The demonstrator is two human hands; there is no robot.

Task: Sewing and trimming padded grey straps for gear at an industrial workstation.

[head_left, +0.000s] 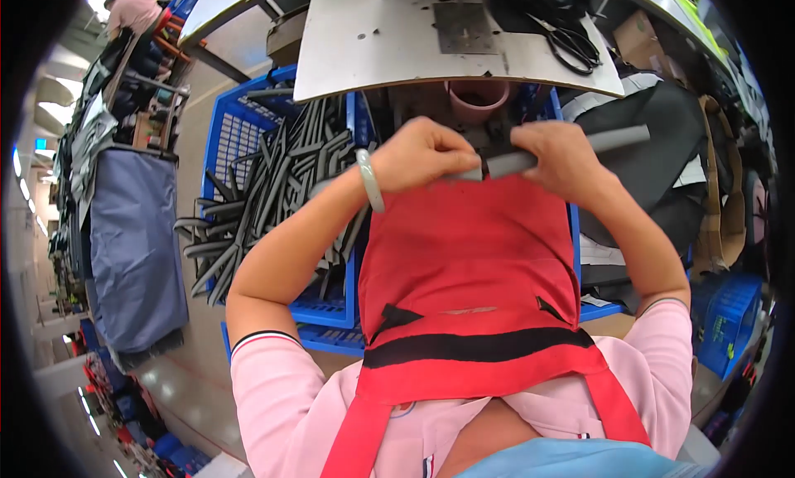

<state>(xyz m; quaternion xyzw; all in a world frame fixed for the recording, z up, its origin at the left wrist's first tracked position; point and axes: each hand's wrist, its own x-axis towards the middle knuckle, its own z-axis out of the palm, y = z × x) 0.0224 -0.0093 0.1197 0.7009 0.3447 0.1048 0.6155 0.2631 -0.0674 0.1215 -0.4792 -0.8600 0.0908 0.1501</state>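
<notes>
Right hand (556, 151) wraps its fingers and thumb around one smooth, matte grey tube (617, 138), which runs out past the knuckles to a blunt end on the far side. Left hand (424, 153), one pale, glossy bangle (370, 180) on its wrist, pinches thumb against fingers at the tube's near end, where a dark gap shows; whether two pieces meet there I cannot tell. Below both hands spreads one red cloth apron (468, 263), creased, crossed by one black band (480, 346). Left of the left hand, a slatted blue plastic crate (351, 304) holds a tangle of slim grey tubes (302, 159), some bent, too many to count. Just beyond the hands sits one round pink pot (479, 102), partly under a hard white tabletop (373, 55) carrying one flat grey plate (464, 28) and one pair of black-handled scissors (573, 49). Right of the right hand lies limp black sheeting (675, 130).
</notes>
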